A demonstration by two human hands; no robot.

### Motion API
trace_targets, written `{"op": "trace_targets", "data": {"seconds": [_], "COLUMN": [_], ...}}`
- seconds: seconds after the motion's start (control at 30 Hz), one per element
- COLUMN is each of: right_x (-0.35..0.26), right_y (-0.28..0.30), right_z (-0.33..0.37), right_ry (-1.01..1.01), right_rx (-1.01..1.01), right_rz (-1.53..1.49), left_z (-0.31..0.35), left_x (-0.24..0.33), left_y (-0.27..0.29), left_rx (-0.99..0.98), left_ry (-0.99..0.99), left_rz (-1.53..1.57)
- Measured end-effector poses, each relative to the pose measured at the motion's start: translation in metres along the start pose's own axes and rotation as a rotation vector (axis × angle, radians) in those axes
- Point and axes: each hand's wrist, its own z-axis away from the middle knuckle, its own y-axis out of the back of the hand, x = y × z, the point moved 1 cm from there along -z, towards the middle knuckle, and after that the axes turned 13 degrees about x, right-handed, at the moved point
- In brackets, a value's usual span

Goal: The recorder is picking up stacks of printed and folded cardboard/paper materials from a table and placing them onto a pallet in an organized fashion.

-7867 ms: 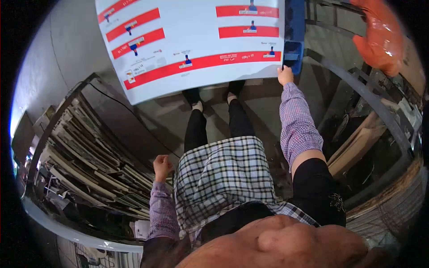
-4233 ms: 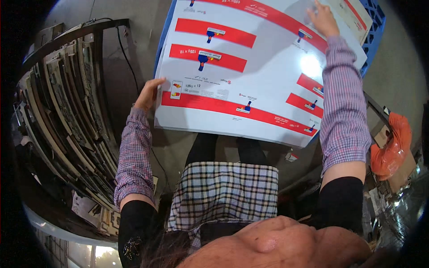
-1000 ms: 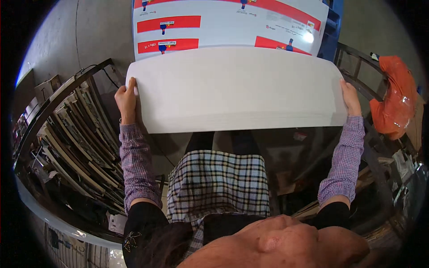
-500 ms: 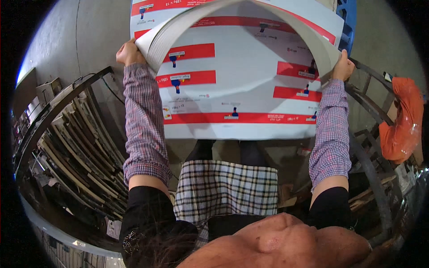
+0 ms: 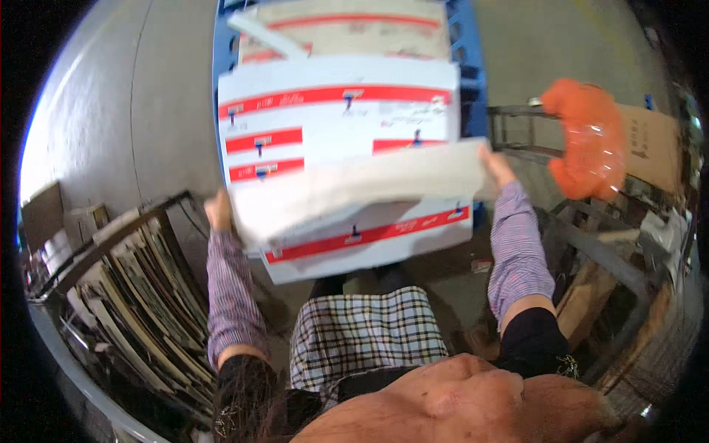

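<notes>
Both hands, left (image 5: 218, 209) and right (image 5: 493, 164), clamped on bowed white cardboard sheet (image 5: 354, 193); best lowered level, edges squared onto red-striped stack (image 5: 340, 125) beneath.

Printed cardboard sheet (image 5: 354, 192): matt white card, red bands. Pallet (image 5: 473, 66): blue plastic. Bag (image 5: 587, 140): glossy orange plastic. Rack (image 5: 111, 244): dark metal. Floor (image 5: 148, 111): smooth grey concrete.

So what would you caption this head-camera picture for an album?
Both hands, left hand and right hand, lift a large white sheet over a stack of red-striped printed sheets.
</notes>
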Motion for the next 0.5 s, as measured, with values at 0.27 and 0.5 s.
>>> {"op": "trace_targets", "data": {"seconds": [0.27, 0.5], "right_x": [0.093, 0.213], "right_y": [0.11, 0.172], "right_z": [0.202, 0.439], "right_ry": [-0.313, -0.491], "right_rx": [-0.041, 0.299], "right_rz": [-0.42, -0.747], "left_z": [0.182, 0.166], "left_x": [0.028, 0.094], "left_y": [0.187, 0.338], "left_rx": [-0.12, -0.166], "left_ry": [0.374, 0.023], "left_rz": [0.501, 0.303]}}
